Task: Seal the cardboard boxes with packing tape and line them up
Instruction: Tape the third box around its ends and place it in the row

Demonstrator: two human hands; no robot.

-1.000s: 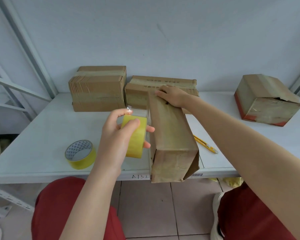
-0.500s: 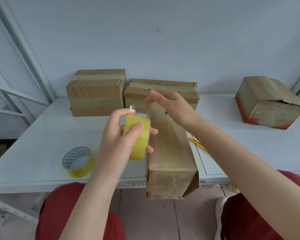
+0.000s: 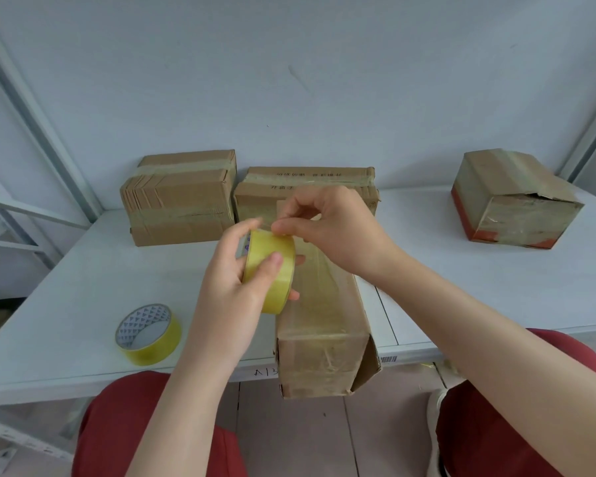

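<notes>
A long narrow cardboard box (image 3: 324, 325) lies lengthwise on the white table (image 3: 83, 297), its near end sticking out over the front edge with a side flap loose. Above its far half my left hand (image 3: 231, 287) grips a yellow roll of packing tape (image 3: 272, 270), thumb across the outer face. My right hand (image 3: 331, 225) is at the top of the roll, thumb and forefinger pinching at the tape's free end. Two taped boxes stand side by side at the back, a taller one (image 3: 179, 197) and a flatter one (image 3: 310, 182) partly behind my hands.
A second yellow tape roll (image 3: 148, 333) lies flat on the table near the front left. Another worn box with a red base (image 3: 513, 201) sits apart at the back right. A wall rises behind the table; slanted metal bars stand at the left.
My right hand has left the far end of the long box and come to the top of the tape roll. The long box has slid a little further out over the front edge.
</notes>
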